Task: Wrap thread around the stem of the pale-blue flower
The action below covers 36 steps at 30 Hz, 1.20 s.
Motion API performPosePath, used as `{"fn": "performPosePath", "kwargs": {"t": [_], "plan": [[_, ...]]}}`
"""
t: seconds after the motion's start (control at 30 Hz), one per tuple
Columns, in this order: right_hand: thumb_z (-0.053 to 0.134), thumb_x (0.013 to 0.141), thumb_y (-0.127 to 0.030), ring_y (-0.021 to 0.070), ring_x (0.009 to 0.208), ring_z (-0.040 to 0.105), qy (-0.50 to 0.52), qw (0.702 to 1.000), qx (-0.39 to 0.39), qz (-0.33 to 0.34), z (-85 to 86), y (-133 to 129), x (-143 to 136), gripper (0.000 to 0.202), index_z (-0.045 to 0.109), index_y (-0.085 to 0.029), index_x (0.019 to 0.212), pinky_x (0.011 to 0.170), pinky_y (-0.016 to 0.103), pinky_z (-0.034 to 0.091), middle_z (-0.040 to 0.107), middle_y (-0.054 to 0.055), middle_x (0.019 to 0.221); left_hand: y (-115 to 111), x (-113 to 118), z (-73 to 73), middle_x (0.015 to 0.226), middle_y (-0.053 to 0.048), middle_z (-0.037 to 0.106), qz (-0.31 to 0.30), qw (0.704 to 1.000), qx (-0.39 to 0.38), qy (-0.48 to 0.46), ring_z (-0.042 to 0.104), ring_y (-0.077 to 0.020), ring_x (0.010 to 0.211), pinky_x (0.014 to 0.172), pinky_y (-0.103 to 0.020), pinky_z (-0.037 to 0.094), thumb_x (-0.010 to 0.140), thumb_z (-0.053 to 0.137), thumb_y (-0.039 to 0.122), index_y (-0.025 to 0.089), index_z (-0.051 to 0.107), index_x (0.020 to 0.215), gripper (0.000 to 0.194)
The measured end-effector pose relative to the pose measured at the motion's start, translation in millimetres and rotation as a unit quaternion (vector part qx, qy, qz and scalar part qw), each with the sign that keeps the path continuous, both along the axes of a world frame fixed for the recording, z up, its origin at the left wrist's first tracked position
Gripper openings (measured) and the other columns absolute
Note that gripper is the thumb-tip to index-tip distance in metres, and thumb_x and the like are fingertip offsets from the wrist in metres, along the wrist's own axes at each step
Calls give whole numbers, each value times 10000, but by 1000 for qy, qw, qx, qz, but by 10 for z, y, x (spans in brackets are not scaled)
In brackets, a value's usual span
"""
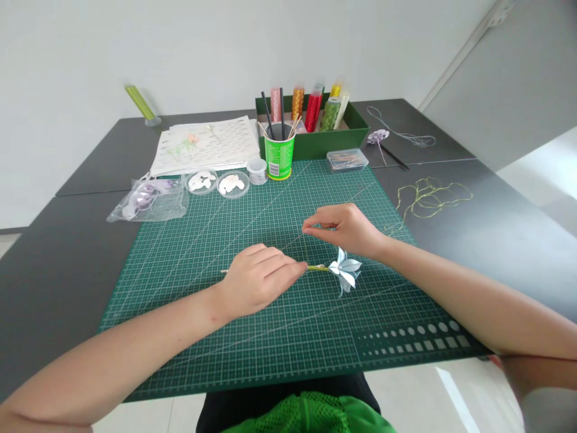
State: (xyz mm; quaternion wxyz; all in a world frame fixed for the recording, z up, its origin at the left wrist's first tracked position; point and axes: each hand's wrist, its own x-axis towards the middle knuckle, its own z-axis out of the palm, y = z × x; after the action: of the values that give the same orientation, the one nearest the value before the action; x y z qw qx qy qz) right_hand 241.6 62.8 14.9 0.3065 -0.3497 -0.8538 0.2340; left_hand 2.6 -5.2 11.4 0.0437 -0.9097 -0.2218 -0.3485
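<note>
A pale blue and white flower (345,270) with a thin green stem lies sideways just above the green cutting mat (288,337). My left hand (264,279) is closed around the stem, the petals pointing right, and the stem's pale end sticks out behind it. My right hand (345,227) is raised above and behind the flower, thumb and index fingertips pinched together. What its fingertips hold, if anything, is too small to make out.
Behind the hands stand a green cup (279,161) with sticks and a green box (315,146) of thread spools. Two dishes of white petals (232,184), a plastic bag (153,201) and papers (207,147) lie left. Loose yellow-green thread (428,198) lies right.
</note>
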Motion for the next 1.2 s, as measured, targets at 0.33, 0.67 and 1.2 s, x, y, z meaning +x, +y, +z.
{"fn": "performPosePath", "kwargs": {"t": [0.33,0.67,1.2], "plan": [[636,934,-223,128,689,629,-100,993,-43,50,-219,58,24,176,768,-143,849,646,245,417,729,44,782,107,-67,16,869,19,808,89,995,-17,-46,751,-130,730,604,-290,452,976,691,191,182,717,999,36],[600,990,-224,104,657,640,-50,989,-28,138,-180,-134,-85,206,793,-174,941,637,231,449,747,16,775,213,-86,-2,823,4,809,177,980,-40,-77,757,-163,720,635,-305,507,980,678,231,194,770,941,106],[499,1036,-170,91,523,434,-107,937,327,57,160,-462,-91,316,704,-175,796,501,256,334,533,-27,582,283,-99,-43,854,20,813,202,977,-58,-26,757,-163,749,658,-338,417,1006,650,253,221,750,946,121]]}}
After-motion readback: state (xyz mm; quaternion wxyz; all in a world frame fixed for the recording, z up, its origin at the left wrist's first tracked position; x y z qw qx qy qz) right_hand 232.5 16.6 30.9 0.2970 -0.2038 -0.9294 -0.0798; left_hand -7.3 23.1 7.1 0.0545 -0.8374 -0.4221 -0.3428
